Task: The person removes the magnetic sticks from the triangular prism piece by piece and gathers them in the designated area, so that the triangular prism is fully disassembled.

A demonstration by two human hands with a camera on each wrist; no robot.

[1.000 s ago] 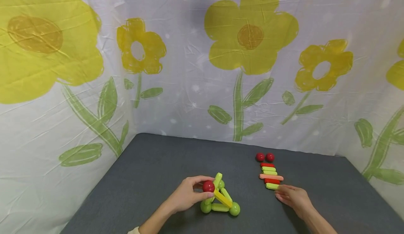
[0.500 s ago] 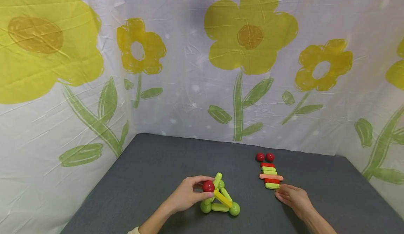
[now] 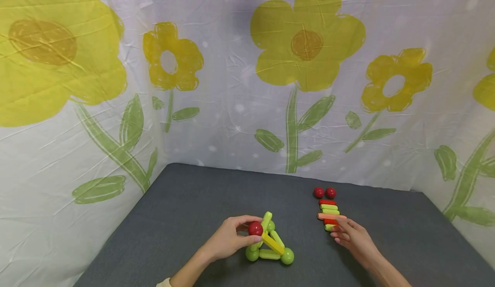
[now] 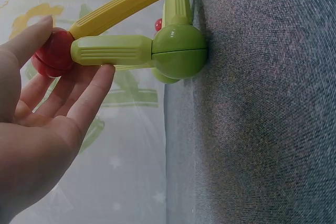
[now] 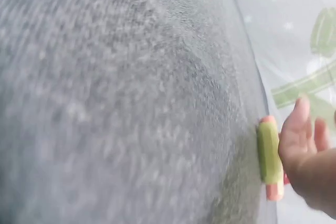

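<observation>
Head view: dark grey bench (image 3: 193,205), fabric-textured, enclosed at the back and both sides by pale hanging cloth (image 3: 232,149), creased in places and printed with large yellow flowers (image 3: 307,44) on green stems. On the near middle of the bench, a ball-and-rod frame (image 3: 269,254): green balls (image 3: 287,256) and green rods (image 3: 276,238) in a low triangle, with a yellow rod (image 3: 273,244) sloping up to a red ball (image 3: 255,228). Pinching that ball with the grip of the left hand (image 3: 228,238), thumb on the near side, fingers beyond.

Well apart to the right, a row of rods (image 3: 329,207), red, green and one longer pink, laid side by side, with two loose red balls (image 3: 325,193) just past the far end. Over the near end, the right hand (image 3: 355,239), fingers loosely spread; cannot tell about contact with a rod.

Left wrist view: red ball raised clear of the bench.

Against the earlier frame: right hand shifted farther over the row, now hiding most of the nearest green rod (image 3: 328,227). Left hand, red ball and frame unchanged in place.
</observation>
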